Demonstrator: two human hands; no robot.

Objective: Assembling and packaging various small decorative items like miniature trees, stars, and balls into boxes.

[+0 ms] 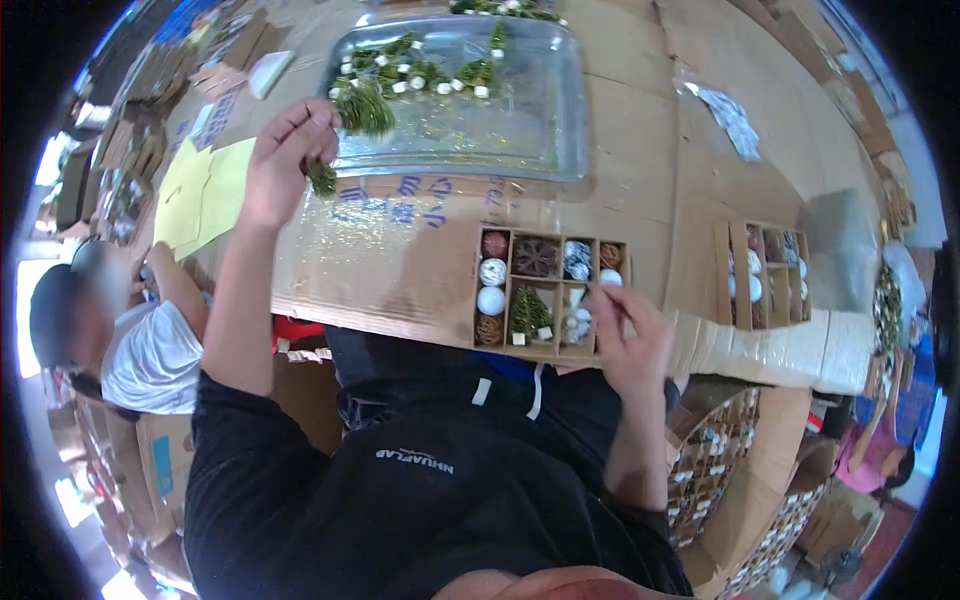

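Left hand (290, 150) clamps green bottlebrush trees (365, 111), which a slack grip could drop; right hand (636, 338), grip unclear, could bump the compartment box (540, 351) off the bench (632, 130).

L fingers (312, 120) w/ green tuft (365, 112), R fingers (632, 318) @ divided box (545, 351)

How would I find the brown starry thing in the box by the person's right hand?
On the cardboard-covered table, find the divided box by the right hand. Look in the compartment just beyond the little green trees. The dark brown piece there is spoked like a star, unlike the round balls to its left.
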